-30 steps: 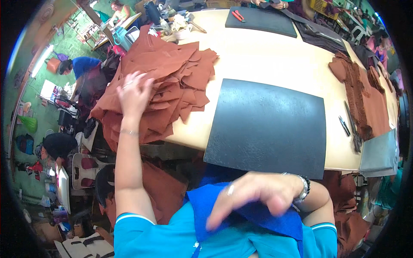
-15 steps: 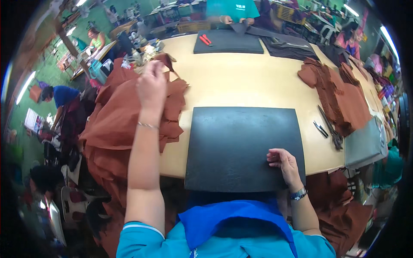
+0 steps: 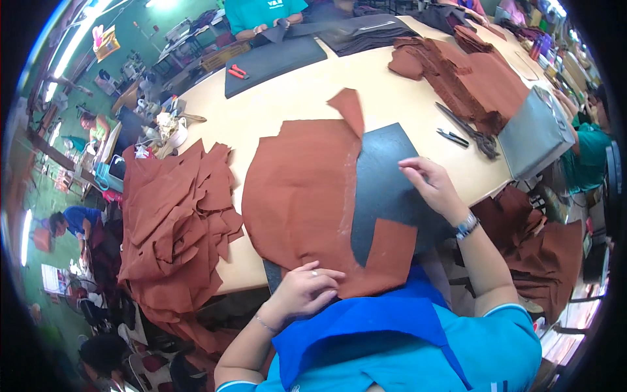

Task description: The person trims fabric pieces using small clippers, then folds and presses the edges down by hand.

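A large reddish-brown cloth piece, cut with a curved notch and a narrow strip, lies partly over the dark cutting mat in front of me. Its far corner stands lifted and blurred. At its near edge my left hand rests with fingers spread on the cloth. Above the mat's right side hovers my right hand, fingers loosely bent and apart, nothing visible in them. The cloth lies to its left, without contact.
A heap of brown cut pieces hangs over the table's left edge. Shears and thread snips lie right, beside more brown cloth and a grey block. Across the table, a person handles dark cloth near red-handled snips.
My left hand has come from the heap down toward me, and a brown cloth piece now covers much of the mat. My view has turned right. My right hand stays over the mat.
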`<control>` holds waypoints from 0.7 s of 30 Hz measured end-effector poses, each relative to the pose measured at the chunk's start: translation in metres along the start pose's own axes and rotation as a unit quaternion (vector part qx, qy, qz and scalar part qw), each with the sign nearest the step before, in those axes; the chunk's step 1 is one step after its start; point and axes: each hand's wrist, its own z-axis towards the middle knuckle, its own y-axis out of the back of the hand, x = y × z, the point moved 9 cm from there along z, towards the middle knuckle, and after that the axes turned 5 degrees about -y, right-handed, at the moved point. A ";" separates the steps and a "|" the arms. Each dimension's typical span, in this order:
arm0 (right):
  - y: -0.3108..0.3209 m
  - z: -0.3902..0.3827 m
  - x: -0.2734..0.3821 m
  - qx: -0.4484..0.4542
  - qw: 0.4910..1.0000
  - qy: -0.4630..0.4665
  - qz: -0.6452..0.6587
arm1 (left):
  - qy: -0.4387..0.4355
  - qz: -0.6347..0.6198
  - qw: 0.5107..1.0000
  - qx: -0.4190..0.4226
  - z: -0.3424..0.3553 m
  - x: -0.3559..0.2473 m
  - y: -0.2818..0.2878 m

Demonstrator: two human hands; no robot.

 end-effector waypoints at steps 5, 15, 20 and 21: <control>-0.044 0.051 0.007 0.045 0.960 0.143 -0.235 | 0.020 -0.090 0.992 -0.082 -0.006 0.001 0.028; -0.017 0.069 -0.029 0.006 0.837 -0.012 -0.547 | 0.232 0.426 0.872 -0.060 0.046 0.081 0.079; 0.101 0.047 -0.057 -0.174 0.911 -0.018 -0.372 | 0.300 0.395 0.837 -0.232 0.034 0.111 0.134; 0.119 0.036 -0.084 -0.178 0.909 -0.021 -0.375 | 0.346 0.326 0.838 -0.266 0.023 0.116 0.136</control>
